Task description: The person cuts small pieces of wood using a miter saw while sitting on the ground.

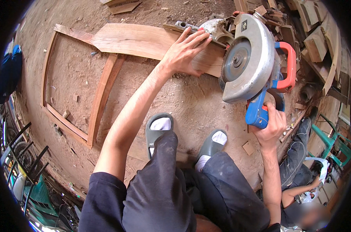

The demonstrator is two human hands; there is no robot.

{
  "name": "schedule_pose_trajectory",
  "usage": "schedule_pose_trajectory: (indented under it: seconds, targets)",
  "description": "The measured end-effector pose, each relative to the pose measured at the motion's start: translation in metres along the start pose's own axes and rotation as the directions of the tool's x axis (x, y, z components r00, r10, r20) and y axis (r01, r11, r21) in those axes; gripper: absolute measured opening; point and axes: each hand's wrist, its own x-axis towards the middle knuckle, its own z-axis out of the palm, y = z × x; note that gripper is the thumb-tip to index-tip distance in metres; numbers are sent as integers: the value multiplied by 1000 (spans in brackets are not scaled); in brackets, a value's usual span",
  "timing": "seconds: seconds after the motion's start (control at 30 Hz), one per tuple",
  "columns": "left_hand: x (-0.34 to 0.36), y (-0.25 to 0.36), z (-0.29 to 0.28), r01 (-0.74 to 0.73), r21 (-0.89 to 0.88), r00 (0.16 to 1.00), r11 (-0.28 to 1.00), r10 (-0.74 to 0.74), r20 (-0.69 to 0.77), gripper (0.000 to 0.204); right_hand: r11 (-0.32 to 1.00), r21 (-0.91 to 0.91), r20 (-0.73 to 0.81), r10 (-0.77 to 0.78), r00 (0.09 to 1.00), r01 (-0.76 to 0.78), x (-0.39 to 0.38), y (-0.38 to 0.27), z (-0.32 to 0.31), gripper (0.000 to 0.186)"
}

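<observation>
A chop saw [245, 65] with a silver blade guard, blue body and red carry handle stands at the upper right. My right hand [270, 123] is closed round its blue lower handle, at the red trigger. My left hand [185, 52] rests with fingers apart on a long curved wooden board [131, 40], its fingertips at the metal fence [177, 27] left of the blade. The board extends leftward over a light wooden frame [105, 100] lying on the dirt ground. Part of the board near the blade is hidden by the saw.
Offcuts [314, 42] are piled at the upper right. A co-worker [303, 139] reclines at the lower right beside green plastic chairs [339, 152]. Metal racks and green plastic items [40, 193] line the lower left. A dark blue cloth shape [9, 73] is at the left edge.
</observation>
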Motion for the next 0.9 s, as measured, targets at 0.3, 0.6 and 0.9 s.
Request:
schedule_pose_trajectory:
  seconds: [0.3,0.6,0.9]
  targets:
    - [-2,2,-4,13,-38,1000,999,-12,1,122,1000,-21,-26,-22,999,21,-16,-1,27,46]
    - [3,-3,-3,-31,-101,1000,994,31,4,124,999,-25,37,35,999,-34,-24,6,27,58]
    - [2,-4,-2,-32,-100,999,994,34,11,122,999,-40,25,34,999,-33,-23,5,28,57]
